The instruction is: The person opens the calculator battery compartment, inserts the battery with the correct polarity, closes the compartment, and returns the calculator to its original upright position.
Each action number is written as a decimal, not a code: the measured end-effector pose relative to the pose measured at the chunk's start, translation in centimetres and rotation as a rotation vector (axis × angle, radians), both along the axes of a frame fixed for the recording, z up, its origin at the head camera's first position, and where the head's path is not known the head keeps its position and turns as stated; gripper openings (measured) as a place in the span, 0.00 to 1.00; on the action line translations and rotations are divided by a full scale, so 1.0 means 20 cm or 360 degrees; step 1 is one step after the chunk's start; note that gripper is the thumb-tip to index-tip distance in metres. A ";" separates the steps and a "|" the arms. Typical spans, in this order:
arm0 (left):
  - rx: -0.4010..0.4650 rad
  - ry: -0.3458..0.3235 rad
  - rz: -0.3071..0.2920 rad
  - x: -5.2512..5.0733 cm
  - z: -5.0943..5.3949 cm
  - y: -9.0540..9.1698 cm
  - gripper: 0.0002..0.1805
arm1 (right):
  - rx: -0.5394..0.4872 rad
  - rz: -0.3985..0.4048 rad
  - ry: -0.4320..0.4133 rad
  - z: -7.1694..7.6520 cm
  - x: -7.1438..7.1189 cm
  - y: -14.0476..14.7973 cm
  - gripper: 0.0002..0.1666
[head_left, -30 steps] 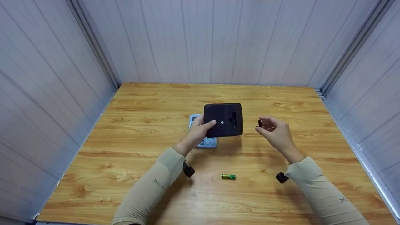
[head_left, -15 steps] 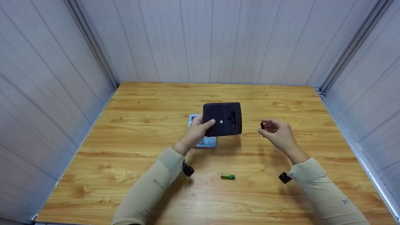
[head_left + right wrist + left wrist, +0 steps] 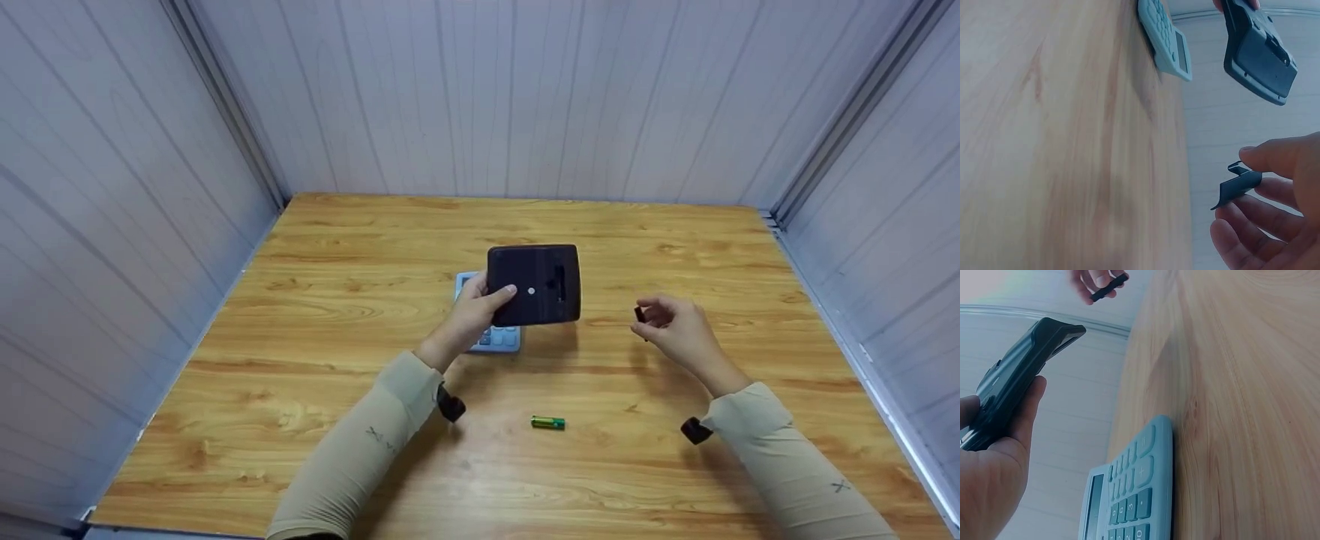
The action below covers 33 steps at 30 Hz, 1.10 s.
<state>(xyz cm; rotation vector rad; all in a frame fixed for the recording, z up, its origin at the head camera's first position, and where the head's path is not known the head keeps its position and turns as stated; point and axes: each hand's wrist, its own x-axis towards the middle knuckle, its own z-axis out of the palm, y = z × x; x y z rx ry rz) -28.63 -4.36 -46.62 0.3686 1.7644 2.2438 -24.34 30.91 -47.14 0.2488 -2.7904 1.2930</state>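
My left hand (image 3: 472,311) grips a black calculator (image 3: 544,262) by its left edge, thumb on the back face and fingers behind. Its back faces up, showing a pale round spot and an uncovered battery slot (image 3: 560,283); its keys are hidden. Off to the right, my right hand (image 3: 679,334) pinches a small black battery cover (image 3: 1239,185) between thumb and fingers, apart from the calculator. A clip tab stands out on the cover in the right wrist view. On the table nearer me lies a green battery (image 3: 548,423).
A light blue calculator (image 3: 502,341) lies on the wooden table (image 3: 337,390), partly hidden beneath my left hand and the black calculator. Pale panel walls (image 3: 480,97) enclose the table at the back and both sides.
My right hand has drawn back to the right and a little toward me with the battery cover, which has tilted. My left hand and the black calculator stay nearly in place.
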 end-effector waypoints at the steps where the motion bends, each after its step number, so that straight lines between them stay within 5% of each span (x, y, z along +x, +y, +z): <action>1: 0.0000 0.0003 0.0001 0.00 0.00 0.00 0.24 | 0.0010 0.0005 -0.0015 -0.01 0.00 0.01 0.24; 16: 0.0020 -0.0051 -0.0049 0.00 -0.01 -0.01 0.26 | 0.0215 0.0062 -0.0090 -0.07 -0.02 0.09 0.25; 33: 0.0005 -0.0103 -0.0045 -0.03 -0.02 -0.01 0.25 | 0.0281 0.0087 -0.0332 -0.11 -0.09 0.12 0.24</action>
